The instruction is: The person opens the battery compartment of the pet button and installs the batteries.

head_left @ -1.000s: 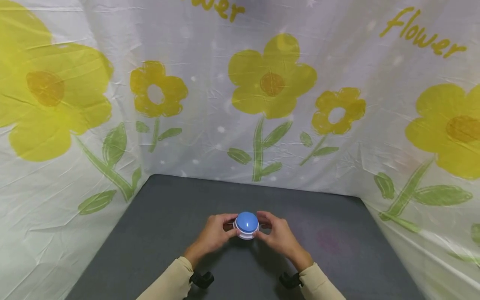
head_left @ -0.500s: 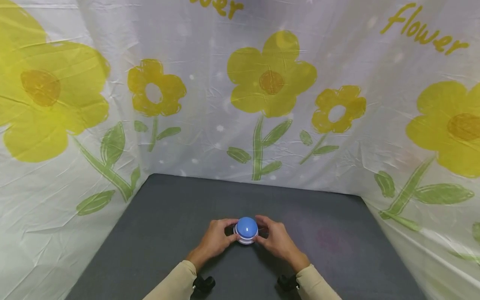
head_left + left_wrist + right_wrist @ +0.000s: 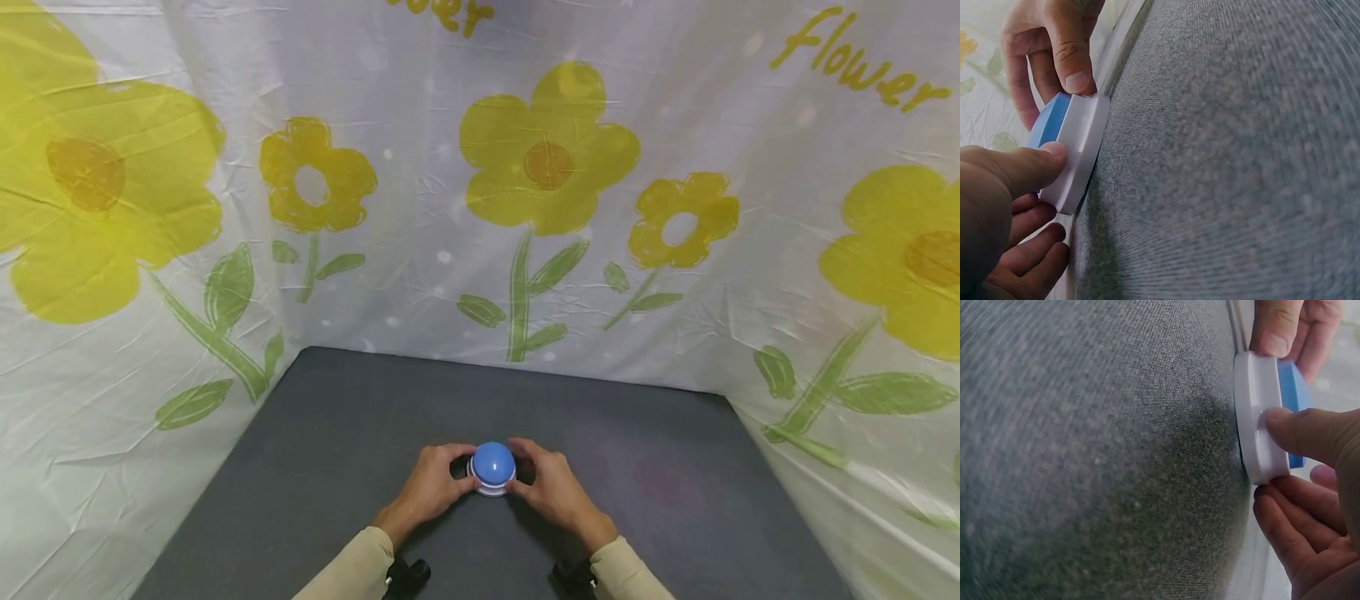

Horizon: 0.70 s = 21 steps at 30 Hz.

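Note:
A round push button with a blue domed top and a white base (image 3: 492, 465) sits at the middle of the dark grey table in the head view. My left hand (image 3: 432, 483) grips its left side, thumb at the near edge and fingers curled behind. On the opposite side my right hand (image 3: 553, 487) holds it the same way. In the left wrist view the white base (image 3: 1082, 134) is close over the grey cloth, with the left thumb pressed on its side. The right wrist view shows the right thumb on the white base (image 3: 1257, 431) and fingers at its far edge.
The grey table (image 3: 360, 400) has a faint reddish patch (image 3: 658, 479) right of the hands. White curtains with printed yellow flowers (image 3: 549, 165) stand along its back and both sides. A black strap device (image 3: 407, 575) is on each wrist.
Both hands and the push button between them have come lower in the head view, toward the person. The grip looks the same. The head view has shifted slightly.

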{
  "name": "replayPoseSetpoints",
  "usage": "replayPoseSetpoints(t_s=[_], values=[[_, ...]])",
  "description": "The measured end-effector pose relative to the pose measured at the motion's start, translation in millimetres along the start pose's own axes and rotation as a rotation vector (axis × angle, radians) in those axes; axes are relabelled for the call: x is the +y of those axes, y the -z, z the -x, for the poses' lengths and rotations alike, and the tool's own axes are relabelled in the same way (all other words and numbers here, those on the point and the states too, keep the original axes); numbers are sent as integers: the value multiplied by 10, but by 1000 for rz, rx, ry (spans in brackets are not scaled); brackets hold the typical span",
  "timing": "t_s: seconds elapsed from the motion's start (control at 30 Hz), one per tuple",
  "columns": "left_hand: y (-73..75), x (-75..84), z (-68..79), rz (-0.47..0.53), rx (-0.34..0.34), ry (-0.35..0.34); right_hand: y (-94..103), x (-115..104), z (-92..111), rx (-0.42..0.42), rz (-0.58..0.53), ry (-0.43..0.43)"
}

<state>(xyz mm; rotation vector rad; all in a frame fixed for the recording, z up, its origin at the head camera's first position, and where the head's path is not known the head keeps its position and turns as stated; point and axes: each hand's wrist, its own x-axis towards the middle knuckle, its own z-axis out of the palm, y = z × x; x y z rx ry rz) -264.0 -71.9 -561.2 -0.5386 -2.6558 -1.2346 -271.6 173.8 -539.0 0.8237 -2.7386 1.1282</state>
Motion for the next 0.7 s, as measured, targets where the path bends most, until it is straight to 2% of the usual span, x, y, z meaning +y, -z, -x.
replayPoseSetpoints(t_s=[0.3, 0.4, 0.53, 0.7], values=[[-8, 19, 23, -28, -15, 5, 4, -33, -9, -25, 36, -18], [7, 28, 22, -55, -6, 32, 41, -46, -30, -34, 71, -11], [98, 43, 17, -92, 64, 66, 156, -51, -42, -1, 172, -18], [305, 35, -32, -133, 170, 67, 363, -48, -54, 57, 345, -35]])
